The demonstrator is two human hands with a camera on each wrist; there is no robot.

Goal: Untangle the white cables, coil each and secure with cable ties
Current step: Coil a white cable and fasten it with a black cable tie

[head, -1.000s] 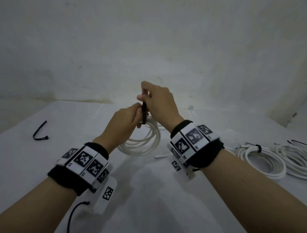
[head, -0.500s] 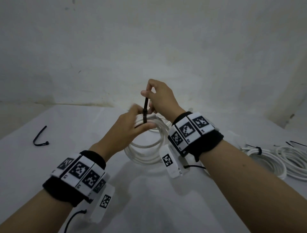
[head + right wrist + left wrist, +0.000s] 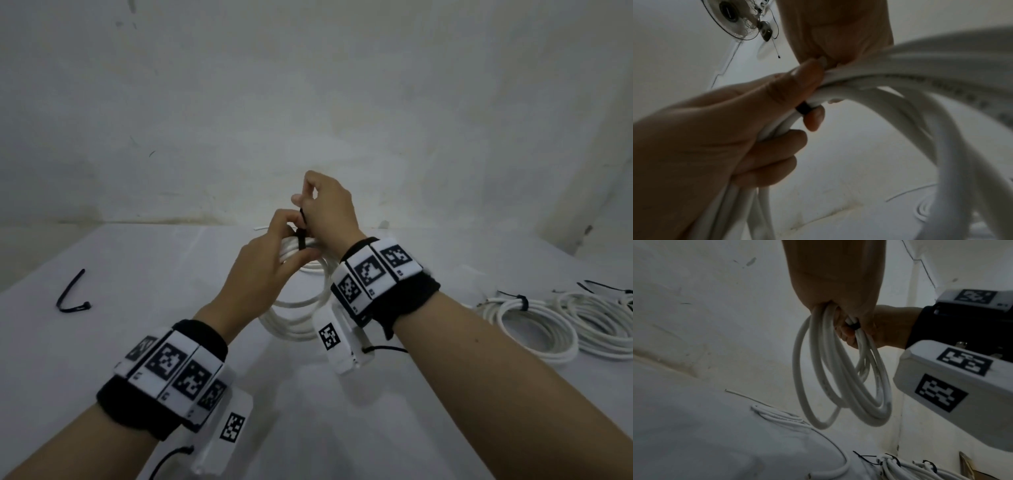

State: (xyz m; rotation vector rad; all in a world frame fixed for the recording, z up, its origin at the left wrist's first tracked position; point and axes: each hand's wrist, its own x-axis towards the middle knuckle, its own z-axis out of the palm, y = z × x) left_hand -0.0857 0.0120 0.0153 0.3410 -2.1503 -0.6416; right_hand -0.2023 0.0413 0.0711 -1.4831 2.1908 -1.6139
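Observation:
A coil of white cable (image 3: pixel 297 320) hangs above the table, and my left hand (image 3: pixel 294 247) grips its top strands. A black cable tie (image 3: pixel 302 229) is wrapped around those strands. My right hand (image 3: pixel 303 202) pinches the tie's upright tail just above the left hand. In the left wrist view the coil (image 3: pixel 840 379) dangles from my left hand (image 3: pixel 830 288), with the tie band (image 3: pixel 854 325) against the right hand (image 3: pixel 881 327). The right wrist view shows my left hand's fingers (image 3: pixel 777 146) curled round the strands (image 3: pixel 920 84) at the tie band (image 3: pixel 804 109).
A spare black cable tie (image 3: pixel 72 295) lies bent on the table at the left. Two tied white coils (image 3: pixel 534 323) (image 3: pixel 603 325) lie at the right. A loose white cable (image 3: pixel 781 417) lies on the table behind the coil. A wall runs behind, and a fan (image 3: pixel 740 21) is mounted on it.
My right hand has drawn the tie's tail upward and both hands have risen a little with the coil. The left hand has shifted its grip closer to the tie.

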